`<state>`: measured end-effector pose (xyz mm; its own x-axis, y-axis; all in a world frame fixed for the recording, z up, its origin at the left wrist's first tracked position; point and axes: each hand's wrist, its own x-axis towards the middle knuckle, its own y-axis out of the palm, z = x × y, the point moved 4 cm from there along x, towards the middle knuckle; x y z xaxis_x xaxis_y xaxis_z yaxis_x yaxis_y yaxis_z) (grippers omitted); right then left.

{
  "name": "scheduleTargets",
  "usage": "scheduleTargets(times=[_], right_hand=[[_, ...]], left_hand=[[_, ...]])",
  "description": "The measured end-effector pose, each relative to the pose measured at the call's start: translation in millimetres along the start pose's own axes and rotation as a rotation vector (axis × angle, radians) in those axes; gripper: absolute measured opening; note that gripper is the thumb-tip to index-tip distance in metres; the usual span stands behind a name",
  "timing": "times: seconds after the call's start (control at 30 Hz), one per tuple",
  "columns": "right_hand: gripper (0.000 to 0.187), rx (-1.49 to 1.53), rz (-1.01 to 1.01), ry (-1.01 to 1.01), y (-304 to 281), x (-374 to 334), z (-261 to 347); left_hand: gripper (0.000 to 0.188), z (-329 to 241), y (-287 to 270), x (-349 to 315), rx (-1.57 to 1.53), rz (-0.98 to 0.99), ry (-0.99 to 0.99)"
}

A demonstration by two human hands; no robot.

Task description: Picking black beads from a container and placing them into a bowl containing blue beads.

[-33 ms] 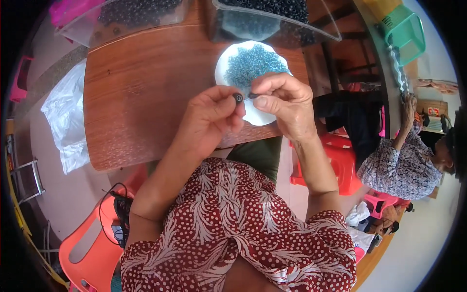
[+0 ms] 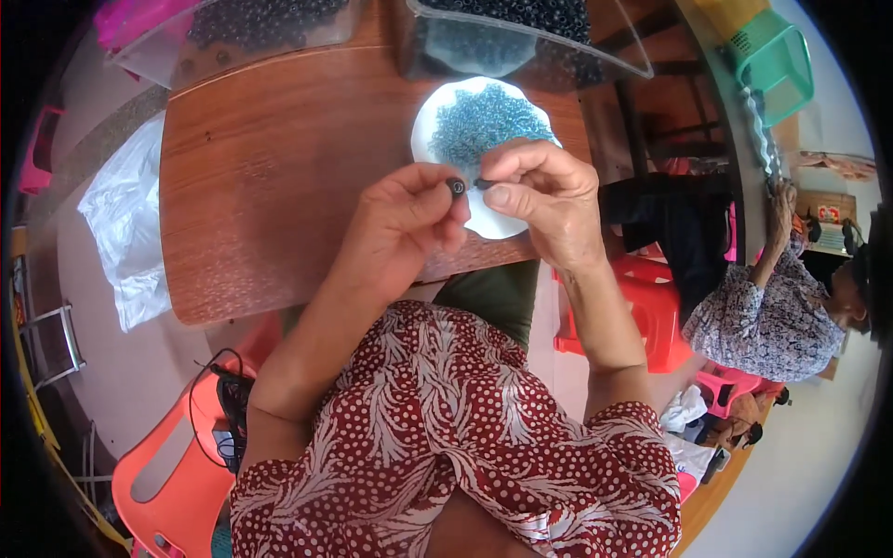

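Practically nothing has shifted: the left hand (image 2: 409, 212) stays pinched on a round black piece (image 2: 456, 187), the right hand (image 2: 556, 195) on a small dark piece (image 2: 482, 184), both still apart over the white plate (image 2: 423, 123).

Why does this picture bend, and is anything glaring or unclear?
Head view: a fisheye lens curves straight edges toward the rim; head view: the white dish is glaringly bright, its tiny blue pieces blend together, and the dark piece in the right hand is too small to identify.
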<state>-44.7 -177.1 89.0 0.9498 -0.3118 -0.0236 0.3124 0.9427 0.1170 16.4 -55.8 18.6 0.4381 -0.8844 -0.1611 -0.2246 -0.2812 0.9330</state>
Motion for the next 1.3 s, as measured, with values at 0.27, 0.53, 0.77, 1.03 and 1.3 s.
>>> scheduleTargets(times=[0.27, 0.53, 0.77, 1.03, 1.3], right_hand=[[0.017, -0.168, 0.044, -0.092, 3.0, -5.4, -0.2], [0.015, -0.056, -0.046, 0.049, 6.3, -6.9, -3.6], [0.014, 0.023, -0.101, 0.167, -1.5, -5.6, -10.2], [0.013, 0.129, -0.083, 0.237, -1.3, -5.9, -14.3], [0.011, 0.117, -0.057, 0.349, -8.8, -6.0, -20.5]], left_hand=[[0.017, 3.7, -1.2, -0.2, -0.015, 0.033, -0.007], [0.018, 5.2, -3.7, 0.5, -0.022, 0.018, -0.022], [0.018, 9.7, -6.7, 3.0, -0.011, 0.02, -0.017], [0.016, 11.9, -7.0, 2.1, 0.026, 0.006, -0.01], [0.012, 13.8, -4.9, 0.3, 0.123, -0.009, 0.025]])
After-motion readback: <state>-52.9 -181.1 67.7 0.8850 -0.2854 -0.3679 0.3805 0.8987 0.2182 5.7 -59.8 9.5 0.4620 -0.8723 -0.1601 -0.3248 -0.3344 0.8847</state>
